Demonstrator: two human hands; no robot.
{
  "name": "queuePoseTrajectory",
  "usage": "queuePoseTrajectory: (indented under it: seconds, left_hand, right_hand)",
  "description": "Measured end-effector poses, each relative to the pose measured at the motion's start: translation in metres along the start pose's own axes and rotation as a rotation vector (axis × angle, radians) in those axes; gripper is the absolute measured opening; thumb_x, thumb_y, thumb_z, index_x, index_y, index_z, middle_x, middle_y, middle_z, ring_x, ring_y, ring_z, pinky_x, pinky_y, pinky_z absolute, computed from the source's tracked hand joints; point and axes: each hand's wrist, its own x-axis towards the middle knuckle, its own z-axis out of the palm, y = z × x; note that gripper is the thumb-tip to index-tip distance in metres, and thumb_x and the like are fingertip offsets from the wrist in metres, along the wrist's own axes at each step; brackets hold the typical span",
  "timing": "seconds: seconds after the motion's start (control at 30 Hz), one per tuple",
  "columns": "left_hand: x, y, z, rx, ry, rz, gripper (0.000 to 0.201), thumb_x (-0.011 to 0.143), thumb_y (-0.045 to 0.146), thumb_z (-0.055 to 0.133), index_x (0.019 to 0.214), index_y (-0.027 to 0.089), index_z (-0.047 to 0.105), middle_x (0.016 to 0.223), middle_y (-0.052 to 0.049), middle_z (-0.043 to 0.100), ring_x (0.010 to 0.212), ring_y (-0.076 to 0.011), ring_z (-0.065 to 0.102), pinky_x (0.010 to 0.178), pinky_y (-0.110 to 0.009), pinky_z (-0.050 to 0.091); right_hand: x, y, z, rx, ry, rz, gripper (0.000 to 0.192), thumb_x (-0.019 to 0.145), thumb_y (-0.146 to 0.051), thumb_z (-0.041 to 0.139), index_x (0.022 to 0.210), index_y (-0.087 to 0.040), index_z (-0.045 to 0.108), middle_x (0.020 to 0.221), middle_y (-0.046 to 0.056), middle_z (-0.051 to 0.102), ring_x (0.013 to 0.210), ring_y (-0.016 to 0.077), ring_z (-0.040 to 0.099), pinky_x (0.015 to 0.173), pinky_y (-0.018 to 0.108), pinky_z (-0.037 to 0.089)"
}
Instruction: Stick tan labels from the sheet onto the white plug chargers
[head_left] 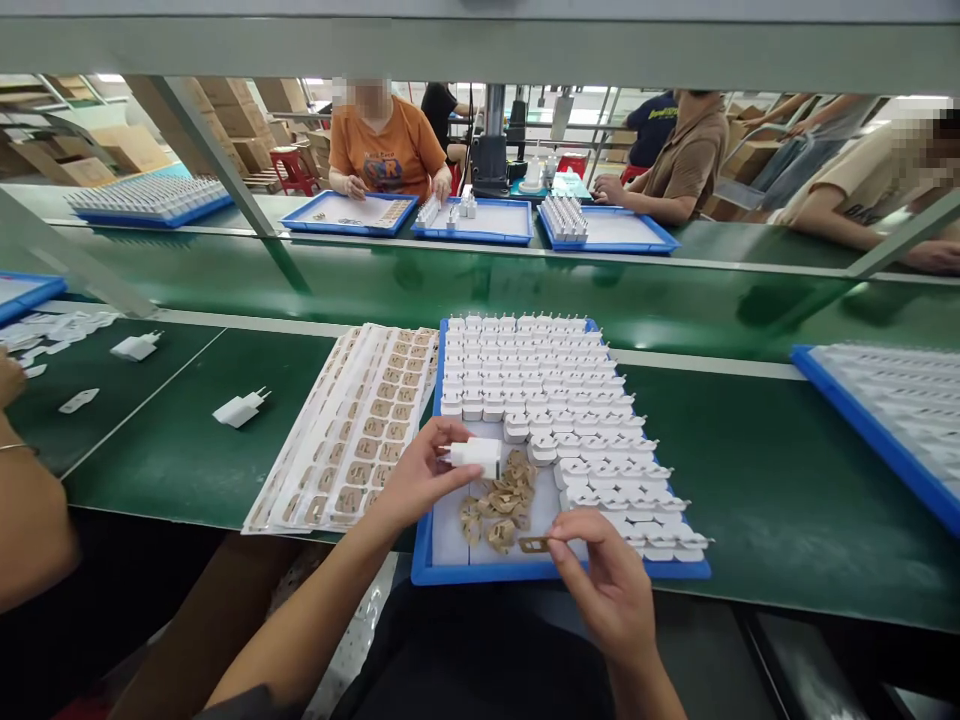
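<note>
A white plug charger [480, 457] is gripped by my left hand [431, 470], its pins toward the palm, above the blue-rimmed tray [480, 573]. Between thumb and forefinger, my right hand [604, 575] pinches a small brown sticker [534, 545] with cut-out openings. Crumpled brown backing scraps [510, 495] lie in a heap on the tray floor between the hands. Rows of white chargers [540, 380], pins up, fill the tray's back and right side. Left of the tray lie overlapping sheets of brown stickers [375, 430].
Two loose chargers, a nearer one [240, 408] and a farther one [136, 346], lie on the green bench at left. A co-worker's arm [34, 500] is at the left edge. Another charger tray [892, 420] stands at right. Across the belt, people sit behind blue trays [480, 235].
</note>
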Motion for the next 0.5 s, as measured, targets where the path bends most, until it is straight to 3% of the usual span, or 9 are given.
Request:
queuePoseTrajectory:
  seconds: [0.1,0.2,0.3,0.43,0.5]
  left_hand:
    - [-0.021,0.004,0.007,-0.501,-0.039,-0.122,0.050,0.074,0.046,0.083,0.112,0.022,0.059,0.100,-0.005,0.067,0.086,-0.0186,0.067,0.070,-0.027,0.057]
    - [-0.034,0.002,0.019,-0.672,-0.085,-0.211,0.052,0.071,0.051,0.084,0.110,0.023,0.063,0.093,-0.004,0.068,0.078,-0.0182,0.067,0.065,-0.027,0.057]
    - [-0.039,-0.004,0.027,-0.607,-0.093,-0.192,0.046,0.076,0.057,0.078,0.105,0.021,0.069,0.094,-0.007,0.072,0.081,-0.0215,0.069,0.070,-0.032,0.058]
    - [-0.042,-0.008,0.025,-0.309,-0.053,-0.010,0.043,0.089,0.058,0.064,0.105,0.020,0.076,0.120,-0.012,0.073,0.114,-0.0304,0.066,0.096,-0.041,0.054]
    - [-0.045,-0.008,0.021,-0.185,-0.079,0.067,0.046,0.089,0.059,0.065,0.114,0.021,0.076,0.119,-0.013,0.073,0.112,-0.0304,0.068,0.094,-0.040,0.055]
  right_hand:
    - [0.007,-0.010,0.016,0.084,-0.090,-0.014,0.013,0.090,-0.011,0.064,0.094,-0.024,0.067,0.081,0.003,0.070,0.075,0.0184,0.067,0.066,0.031,0.056]
    - [0.013,-0.018,0.029,0.171,-0.164,0.001,0.010,0.090,-0.014,0.065,0.092,-0.024,0.067,0.080,0.003,0.070,0.073,0.0182,0.066,0.067,0.031,0.055]
    - [0.015,-0.021,0.036,0.264,-0.175,0.054,0.005,0.090,-0.018,0.066,0.088,-0.023,0.067,0.077,0.003,0.069,0.071,0.0179,0.064,0.067,0.031,0.054]
    - [0.016,-0.020,0.039,0.385,-0.140,0.133,0.005,0.089,-0.019,0.067,0.087,-0.023,0.067,0.077,0.002,0.067,0.071,0.0168,0.063,0.066,0.029,0.054]
    - [0.016,-0.018,0.041,0.402,-0.134,0.164,0.004,0.090,-0.020,0.067,0.087,-0.023,0.067,0.077,0.002,0.067,0.071,0.0164,0.063,0.066,0.028,0.054]
